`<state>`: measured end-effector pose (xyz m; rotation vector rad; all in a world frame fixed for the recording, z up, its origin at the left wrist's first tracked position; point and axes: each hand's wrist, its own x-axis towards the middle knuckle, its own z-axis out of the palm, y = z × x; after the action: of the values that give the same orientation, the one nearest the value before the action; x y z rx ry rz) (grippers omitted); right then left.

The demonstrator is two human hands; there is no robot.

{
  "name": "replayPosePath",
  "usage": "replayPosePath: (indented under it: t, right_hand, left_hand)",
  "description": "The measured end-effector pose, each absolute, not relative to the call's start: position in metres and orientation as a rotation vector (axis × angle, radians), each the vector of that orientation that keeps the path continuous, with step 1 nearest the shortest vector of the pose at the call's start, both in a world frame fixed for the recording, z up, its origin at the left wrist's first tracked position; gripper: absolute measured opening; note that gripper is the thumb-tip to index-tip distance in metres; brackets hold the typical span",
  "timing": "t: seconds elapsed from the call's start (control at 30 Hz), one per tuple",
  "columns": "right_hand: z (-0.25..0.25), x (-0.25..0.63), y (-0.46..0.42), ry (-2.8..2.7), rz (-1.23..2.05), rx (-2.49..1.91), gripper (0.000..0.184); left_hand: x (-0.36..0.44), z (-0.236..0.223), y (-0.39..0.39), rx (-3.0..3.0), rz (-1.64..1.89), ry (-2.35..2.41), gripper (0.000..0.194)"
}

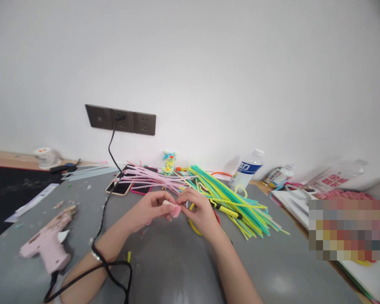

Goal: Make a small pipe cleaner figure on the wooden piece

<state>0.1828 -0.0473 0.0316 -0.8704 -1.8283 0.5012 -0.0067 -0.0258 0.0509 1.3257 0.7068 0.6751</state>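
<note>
Above the grey table, my left hand (pixel 156 207) pinches a small pink-and-white piece (pixel 175 210) between thumb and fingers. My right hand (pixel 200 210) is closed at the same piece, its fingertips touching the right side. What exactly the piece is made of, I cannot make out. Behind my hands lies a bundle of pink pipe cleaners (pixel 158 178). Green and yellow pipe cleaners (pixel 237 202) spread out to the right. A yellow-and-black tool (pixel 226 210) rests on them, and a yellow ring-shaped handle (pixel 194 226) shows partly behind my right hand.
A pink glue gun (pixel 49 245) lies at left; its black cord (pixel 105 211) crosses my left forearm to the wall socket (pixel 122 119). Two phones (pixel 118 188) lie under the pink stems. A small colourful figure (pixel 169 162) and a water bottle (pixel 247 169) stand by the wall.
</note>
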Motion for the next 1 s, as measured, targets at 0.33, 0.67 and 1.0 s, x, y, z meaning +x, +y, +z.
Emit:
replayPosePath:
  t: [0.33, 0.67, 1.0]
  right_hand:
    - [0.029, 0.183, -0.047, -1.83, 0.484, -0.907, 0.012]
    - [0.027, 0.186, -0.045, -1.855, 0.399, -0.911, 0.01]
    - [0.025, 0.179, -0.049, -1.695, 0.622, -0.923, 0.026]
  left_hand:
    - [-0.007, 0.042, -0.022, 1.43, 0.699, 0.691, 0.027]
    - [-0.004, 0.039, -0.022, 1.548, 0.75, 0.842, 0.023]
    - [-0.002, 0.037, -0.021, 1.516, 0.888, 0.855, 0.028]
